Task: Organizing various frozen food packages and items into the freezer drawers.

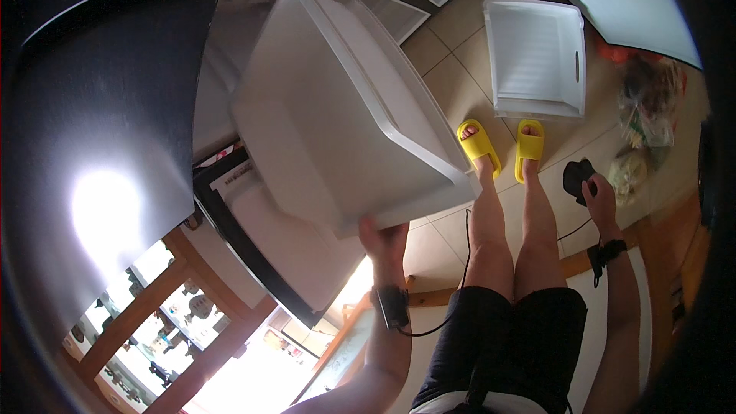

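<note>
A large white plastic refrigerator drawer (339,144) is tilted in front of the open appliance at the left. My left hand (384,241) grips its lower edge, with the fingers partly hidden. My right hand (599,195) is at the right, closed on a crumpled black cloth (579,179). A second white plastic drawer (537,60) lies on the tiled floor, just beyond the yellow slippers on the person's feet.
An open appliance door (276,230) with a black frame is below the tilted drawer. Plastic bags with food (650,100) and a pale bagged vegetable (629,175) lie on the floor at the right. A dark glossy panel (132,98) fills the left. A black cable runs from my left wrist.
</note>
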A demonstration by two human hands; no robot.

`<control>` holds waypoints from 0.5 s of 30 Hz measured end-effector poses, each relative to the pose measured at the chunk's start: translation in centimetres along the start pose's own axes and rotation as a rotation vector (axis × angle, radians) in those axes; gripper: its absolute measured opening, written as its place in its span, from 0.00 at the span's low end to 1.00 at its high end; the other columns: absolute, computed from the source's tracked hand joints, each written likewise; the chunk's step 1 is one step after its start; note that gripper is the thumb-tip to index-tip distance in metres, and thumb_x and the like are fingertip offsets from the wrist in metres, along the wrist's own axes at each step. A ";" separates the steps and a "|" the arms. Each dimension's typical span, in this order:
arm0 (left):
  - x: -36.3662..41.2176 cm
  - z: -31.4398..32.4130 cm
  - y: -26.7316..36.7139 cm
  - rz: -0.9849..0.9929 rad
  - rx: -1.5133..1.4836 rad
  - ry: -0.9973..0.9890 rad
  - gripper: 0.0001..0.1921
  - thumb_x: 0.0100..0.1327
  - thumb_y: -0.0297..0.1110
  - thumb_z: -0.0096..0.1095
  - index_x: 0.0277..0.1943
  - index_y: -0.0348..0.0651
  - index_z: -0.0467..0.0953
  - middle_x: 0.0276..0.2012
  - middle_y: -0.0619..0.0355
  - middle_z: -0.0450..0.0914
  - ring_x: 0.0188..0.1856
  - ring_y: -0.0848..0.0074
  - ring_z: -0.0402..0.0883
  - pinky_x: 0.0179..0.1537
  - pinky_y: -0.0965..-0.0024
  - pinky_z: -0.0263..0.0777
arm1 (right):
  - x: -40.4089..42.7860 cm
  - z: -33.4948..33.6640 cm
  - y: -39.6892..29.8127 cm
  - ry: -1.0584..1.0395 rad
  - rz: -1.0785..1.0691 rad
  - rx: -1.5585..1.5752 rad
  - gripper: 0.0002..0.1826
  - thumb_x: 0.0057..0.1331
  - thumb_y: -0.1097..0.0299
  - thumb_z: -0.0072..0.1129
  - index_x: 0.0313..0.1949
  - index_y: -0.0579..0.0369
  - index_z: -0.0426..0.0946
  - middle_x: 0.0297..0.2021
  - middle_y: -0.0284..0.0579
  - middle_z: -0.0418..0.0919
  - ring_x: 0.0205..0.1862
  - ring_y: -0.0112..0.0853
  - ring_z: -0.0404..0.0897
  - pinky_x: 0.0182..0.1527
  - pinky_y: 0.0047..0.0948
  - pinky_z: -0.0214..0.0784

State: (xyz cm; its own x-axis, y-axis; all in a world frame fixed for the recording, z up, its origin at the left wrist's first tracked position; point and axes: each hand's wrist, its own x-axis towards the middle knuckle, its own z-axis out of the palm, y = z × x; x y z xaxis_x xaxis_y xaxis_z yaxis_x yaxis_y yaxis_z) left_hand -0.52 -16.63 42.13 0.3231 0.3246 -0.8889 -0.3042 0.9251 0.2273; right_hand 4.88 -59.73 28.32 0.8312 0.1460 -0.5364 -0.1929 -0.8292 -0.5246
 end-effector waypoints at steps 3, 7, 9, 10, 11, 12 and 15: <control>0.9 1.8 -0.5 0.221 0.211 -0.031 0.20 0.53 0.29 0.58 0.51 0.41 0.67 0.47 0.55 0.71 0.51 0.66 0.68 0.54 0.61 0.64 | 0.0 -0.4 0.0 0.009 -0.003 -0.025 0.11 0.60 0.67 0.52 0.26 0.62 0.65 0.24 0.50 0.66 0.27 0.43 0.68 0.32 0.36 0.61; 3.2 3.9 -0.6 0.112 0.280 -0.249 0.19 0.57 0.27 0.56 0.51 0.40 0.66 0.50 0.55 0.69 0.53 0.67 0.66 0.54 0.63 0.63 | 0.2 -0.7 -0.4 0.003 0.013 -0.012 0.11 0.60 0.67 0.52 0.27 0.62 0.65 0.24 0.50 0.66 0.27 0.44 0.68 0.32 0.36 0.62; 4.9 4.4 0.0 0.060 0.089 -0.147 0.21 0.55 0.26 0.59 0.52 0.39 0.65 0.50 0.54 0.69 0.54 0.68 0.65 0.53 0.63 0.64 | 0.4 -0.6 -0.1 -0.006 0.009 -0.017 0.11 0.60 0.67 0.52 0.27 0.61 0.65 0.24 0.50 0.66 0.27 0.44 0.68 0.32 0.36 0.62; 5.5 4.7 -0.2 0.187 0.346 -0.236 0.22 0.52 0.25 0.60 0.51 0.39 0.65 0.49 0.54 0.69 0.53 0.67 0.66 0.52 0.63 0.66 | 0.4 -0.5 0.0 -0.014 0.006 -0.018 0.10 0.60 0.67 0.52 0.27 0.61 0.65 0.24 0.50 0.67 0.27 0.44 0.68 0.32 0.36 0.62; 6.1 4.9 -0.3 0.187 0.342 -0.235 0.22 0.52 0.25 0.60 0.51 0.39 0.65 0.49 0.54 0.69 0.53 0.67 0.66 0.52 0.63 0.66 | 0.5 -0.5 0.1 -0.014 0.004 -0.022 0.10 0.60 0.67 0.52 0.27 0.61 0.65 0.24 0.50 0.67 0.27 0.44 0.68 0.32 0.36 0.62; 6.8 5.0 -0.2 0.076 0.163 -0.196 0.22 0.52 0.26 0.59 0.51 0.39 0.65 0.48 0.53 0.70 0.52 0.67 0.67 0.52 0.62 0.66 | 0.4 -0.4 0.1 0.010 -0.005 -0.019 0.10 0.60 0.67 0.52 0.27 0.61 0.65 0.24 0.50 0.67 0.27 0.44 0.68 0.32 0.36 0.62; 7.6 4.9 -0.1 -0.037 -0.003 -0.158 0.21 0.51 0.26 0.58 0.50 0.39 0.65 0.47 0.53 0.71 0.51 0.66 0.69 0.51 0.61 0.67 | 0.6 -0.6 0.0 0.023 -0.016 -0.022 0.10 0.60 0.68 0.52 0.27 0.61 0.65 0.23 0.50 0.67 0.27 0.44 0.68 0.31 0.36 0.62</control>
State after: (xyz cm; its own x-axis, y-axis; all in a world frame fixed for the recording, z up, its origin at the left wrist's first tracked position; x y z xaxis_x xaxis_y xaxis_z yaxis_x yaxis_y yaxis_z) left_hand 6.38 -13.23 37.29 0.4707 0.3178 -0.8230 -0.2924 0.9363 0.1944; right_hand 5.73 -59.98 28.37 0.8460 0.1467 -0.5125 -0.1684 -0.8387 -0.5179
